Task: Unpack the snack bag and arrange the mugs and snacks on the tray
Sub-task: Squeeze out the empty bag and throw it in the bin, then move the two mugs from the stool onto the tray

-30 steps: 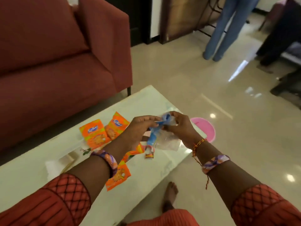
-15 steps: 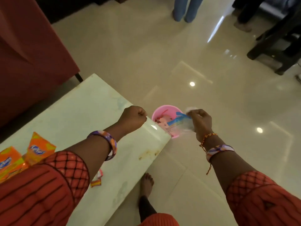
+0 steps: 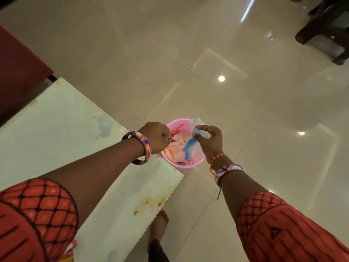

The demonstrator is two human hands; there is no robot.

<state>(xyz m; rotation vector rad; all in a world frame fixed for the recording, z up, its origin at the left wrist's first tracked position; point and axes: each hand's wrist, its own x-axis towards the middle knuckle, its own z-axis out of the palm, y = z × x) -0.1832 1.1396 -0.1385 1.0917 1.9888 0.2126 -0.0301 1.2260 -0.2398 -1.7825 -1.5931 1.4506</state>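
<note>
A pink bin (image 3: pixel 196 163) stands on the floor just off the corner of the white table (image 3: pixel 56 138), with crumpled wrappers inside. My right hand (image 3: pixel 209 140) hovers over its right rim, thumb and fingers pinching the empty clear-and-blue snack bag (image 3: pixel 191 146), which hangs down into the bin. My left hand (image 3: pixel 155 137) is a closed fist at the bin's left rim; I cannot make out anything in it. A sliver of an orange snack packet (image 3: pixel 70 251) peeks out by my left sleeve. No mugs or tray are in view.
A red sofa (image 3: pixel 18 72) sits at the far left beyond the table. Dark furniture legs (image 3: pixel 324 29) stand at the top right on the glossy tiled floor. My bare foot (image 3: pixel 160 224) rests beside the table's near edge.
My right hand has carried the snack bag off the table and over the pink bin. My left hand followed to the bin's rim. The view swung right, away from the orange packets.
</note>
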